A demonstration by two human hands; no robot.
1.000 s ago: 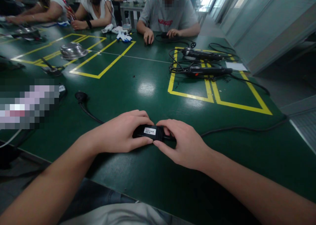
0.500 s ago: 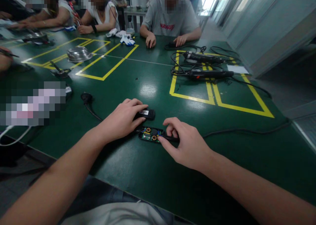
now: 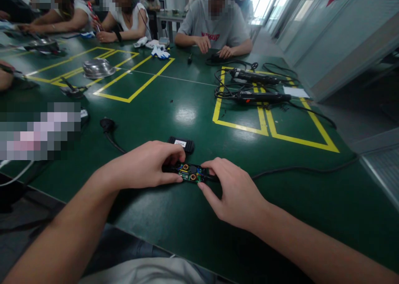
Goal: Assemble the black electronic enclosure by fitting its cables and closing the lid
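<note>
An opened black casing (image 3: 192, 173) with a green circuit board and copper coils lies on the green table, cables leaving both ends. My left hand (image 3: 149, 164) grips its left end between thumb and fingers. Thumb and forefinger of my right hand (image 3: 232, 188) hold the right end from either side. Just behind the casing rests a ribbed black cover (image 3: 181, 144) with a white label, touched by neither grip as far as I can see.
A plug (image 3: 107, 125) lies to the left, near a blurred-out item. Two black corded tools (image 3: 263, 97) lie at the right inside yellow tape. A metal bowl (image 3: 99, 68) and gloves (image 3: 160, 52) are farther back. People sit across the table.
My left hand has let go of the black cover and moved down onto the casing's left end. My right hand now holds the casing's right end. Across the table, a person's hand has lifted.
</note>
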